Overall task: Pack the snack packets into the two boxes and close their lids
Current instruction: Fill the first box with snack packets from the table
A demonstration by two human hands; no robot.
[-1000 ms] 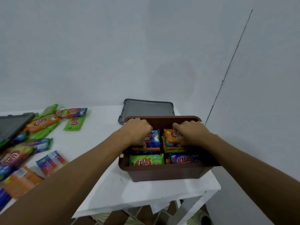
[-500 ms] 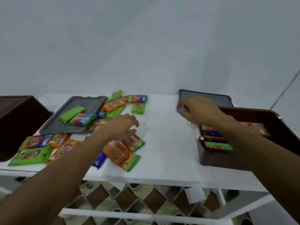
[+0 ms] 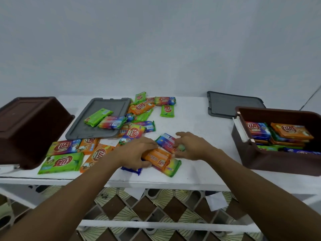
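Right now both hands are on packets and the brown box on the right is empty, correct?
Not empty: the head view shows the brown box on the right holding stacked packets. Otherwise yes: the left hand grips an orange packet, the right hand a multicoloured packet.

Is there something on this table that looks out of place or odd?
A green packet and a multicoloured packet lie on the grey lid at the left, which must later close a box. The brown box beside it seems to stand upside down, flat bottom up.
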